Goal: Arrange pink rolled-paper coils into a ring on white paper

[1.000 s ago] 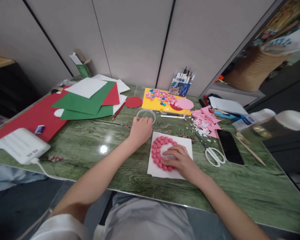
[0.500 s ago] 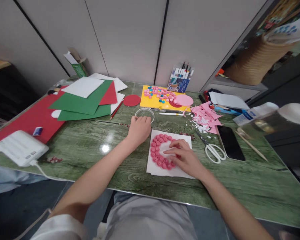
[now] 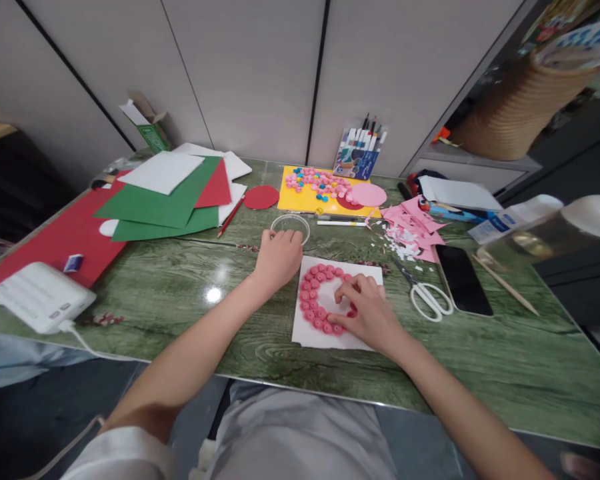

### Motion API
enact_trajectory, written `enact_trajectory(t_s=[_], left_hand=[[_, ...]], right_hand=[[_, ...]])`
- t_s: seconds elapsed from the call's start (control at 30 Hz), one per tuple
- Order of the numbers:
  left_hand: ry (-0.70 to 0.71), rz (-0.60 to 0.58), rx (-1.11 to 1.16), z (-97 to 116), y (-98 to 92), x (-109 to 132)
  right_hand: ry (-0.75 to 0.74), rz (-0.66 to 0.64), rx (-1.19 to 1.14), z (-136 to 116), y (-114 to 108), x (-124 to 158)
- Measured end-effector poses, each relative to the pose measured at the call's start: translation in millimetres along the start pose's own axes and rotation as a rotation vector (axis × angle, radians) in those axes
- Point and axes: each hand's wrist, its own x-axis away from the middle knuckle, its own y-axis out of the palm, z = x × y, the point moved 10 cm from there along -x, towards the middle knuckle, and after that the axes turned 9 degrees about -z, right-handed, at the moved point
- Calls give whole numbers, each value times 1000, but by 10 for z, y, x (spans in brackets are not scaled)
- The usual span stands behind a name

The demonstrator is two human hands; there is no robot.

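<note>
From the head camera, the ring of pink discs (image 3: 307,295) lay on a white sheet (image 3: 310,338) near the front edge of the bench (image 3: 260,333), well apart from its back edge. The right hand (image 3: 364,310) was the nearer one, reaching over the ring's right arc; most of the ring lay leftward of that grip. The thumb tip was over the lower arc, though whether it touched a disc I could not tell. Thumb and forefinger stood apart, slack, with nothing visible between them. The left hand (image 3: 280,257) was farther toward the back edge, fingers curled at the near rim of a clear round dish (image 3: 290,216); whether that grip grasped the rim I could not tell.

The ring, being round, had no long axis. It looked rosy pink, built of small, thick discs, many with a dark dimple at the centre, packed about two deep around a bare white middle. Its right side was partly hidden by the fingers. Toward the back edge, smaller loose pink, blue and yellow pieces (image 3: 310,179) lay on a yellow sheet (image 3: 293,202).
</note>
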Motion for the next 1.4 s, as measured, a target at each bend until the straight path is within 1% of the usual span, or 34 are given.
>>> enact_trajectory(t_s=[0.07,0.17,0.23,0.3,0.37,0.43,0.53,0.63,0.73,0.9,1.03,1.17,1.3,1.4], left_hand=[[2,0,62,-9,-15,1],[3,-29,298,-45,-2,-5],[24,-66,437,-20,19,-5],[75,-111,579,70,38,7],[135,-160,758,201,54,36],[173,-203,912,328,72,76],[195,-224,989,461,91,126],[215,-208,1007,521,91,146],[225,-178,979,525,86,141],[250,-118,879,526,51,133],[297,-85,767,570,3,155],[345,-83,697,617,-26,183],[329,-73,676,583,-23,177],[315,-74,666,558,-9,166]], right_hand=[[5,-1,-11,-5,-8,-5],[8,29,-150,41,-71,-32],[13,117,-310,126,-187,-38],[25,238,-422,231,-322,-15],[46,342,-429,307,-424,27],[52,397,-380,322,-466,58],[44,426,-304,301,-466,80],[55,442,-283,318,-467,92],[52,446,-331,340,-487,97],[40,468,-472,347,-550,106],[76,447,-561,388,-550,85],[71,429,-576,391,-532,65],[30,399,-561,334,-513,50],[55,448,-527,349,-561,95]])
